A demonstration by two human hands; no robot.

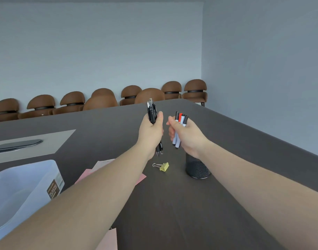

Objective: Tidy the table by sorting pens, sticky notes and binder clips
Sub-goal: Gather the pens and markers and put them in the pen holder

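My left hand (151,131) grips a bundle of black pens (152,112), held upright above the dark table (172,204). Just to its right, my right hand (188,136) is closed around several white markers (180,120) with black and red caps. Directly below the right hand stands a black mesh pen cup (197,167); the marker tips hang a little above its rim. A yellow binder clip (163,166) lies on the table between my forearms. Pink sticky notes (141,178) lie partly hidden under my left forearm, and another pink sheet (109,239) sits at the near edge.
A translucent plastic box (24,192) with a brown label stands at the near left. A grey mat (46,141) with a dark flat object (17,144) lies farther left. Brown chairs (104,98) line the wall beyond the table's far edge.
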